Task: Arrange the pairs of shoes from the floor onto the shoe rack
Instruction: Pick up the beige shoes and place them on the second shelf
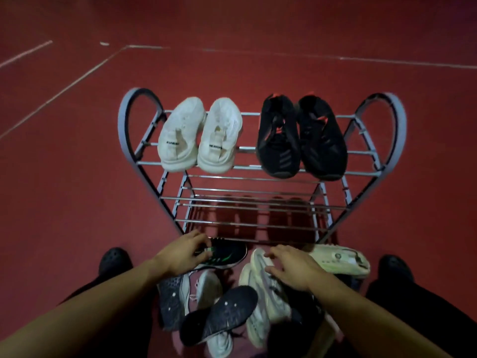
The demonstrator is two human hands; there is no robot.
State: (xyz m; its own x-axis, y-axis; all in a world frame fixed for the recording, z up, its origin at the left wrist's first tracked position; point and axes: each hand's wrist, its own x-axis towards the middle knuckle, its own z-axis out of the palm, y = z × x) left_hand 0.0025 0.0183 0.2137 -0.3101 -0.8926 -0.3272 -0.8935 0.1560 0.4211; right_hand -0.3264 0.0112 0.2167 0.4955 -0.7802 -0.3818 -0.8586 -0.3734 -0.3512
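Person crouches right in front of the shoe rack (260,195), both arms out over a pile of shoes on the floor (77,177) at the rack's foot.

Left hand (184,254) has fingers curled over the black sneaker w/ green stripes (227,255), which lies on its side against the rack's lowest front bar; looks like a grip around the collar, tho the fingertips are partly hidden. Right hand (290,267) is spread fairly wide, fingers relaxed, resting on the pale cream sneaker (265,288) just in front of the rack; no closed grip yet as far as I can see.

Handling, my guess: these are light knit or mesh trainers, soft uppers that squash, stiffer soles. Not fragile, not slippery. Best hold is prob. at the heel collar or tongue opening, thumb inside, so the shoe hangs level and the sole lands flat across the bars.

Rack has 3 tiers of thin rails. Top tier holds 2 pairs, toes pointing away: white pair (200,135) to the rack's left half, black pair w/ red accents (300,136) to its right half. Middle and bottom tiers hold nothing. The gaps between rails could catch a narrow toe, so soles should span at least 2 bars.

More shoes lie heaped in front of the rack, incl. a sole-up dark one (219,313) and another cream shoe (340,259) on its side by the rack's right leg.
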